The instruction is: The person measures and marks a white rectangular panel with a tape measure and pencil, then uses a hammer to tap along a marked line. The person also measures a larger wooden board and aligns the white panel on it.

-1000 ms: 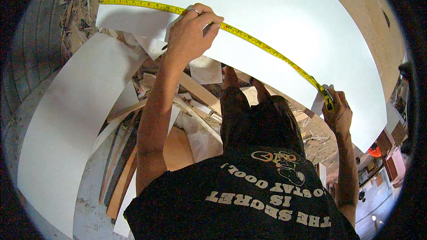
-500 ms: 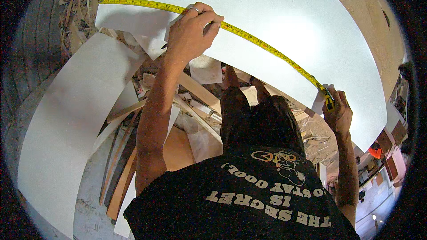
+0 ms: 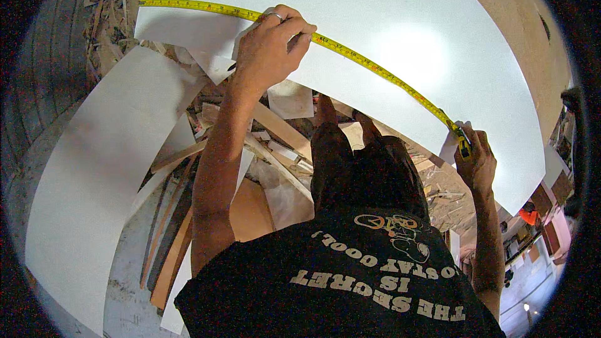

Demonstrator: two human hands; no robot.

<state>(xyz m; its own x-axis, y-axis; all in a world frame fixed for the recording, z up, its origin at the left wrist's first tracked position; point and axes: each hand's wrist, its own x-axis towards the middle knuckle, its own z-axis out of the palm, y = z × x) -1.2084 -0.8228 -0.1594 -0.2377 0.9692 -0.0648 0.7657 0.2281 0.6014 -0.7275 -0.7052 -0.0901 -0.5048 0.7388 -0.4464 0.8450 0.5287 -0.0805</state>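
Note:
A yellow tape measure blade (image 3: 375, 69) stretches across a large white board (image 3: 388, 31) near its front edge. My left hand (image 3: 272, 47), a ring on one finger, presses down on the tape at the board's left part, fingers curled; whether it holds a marking tool is hidden. At the board's right edge, my right hand (image 3: 476, 159) grips the yellow and black tape measure case (image 3: 463, 145). The tape's free end reaches the board's far left corner (image 3: 147, 3).
A second white panel (image 3: 94, 169) leans at the left. Below the board lies a pile of wood offcuts and strips (image 3: 275, 144) on a dusty floor. Wood scraps (image 3: 109, 19) sit at the upper left. My legs and black shirt fill the lower middle.

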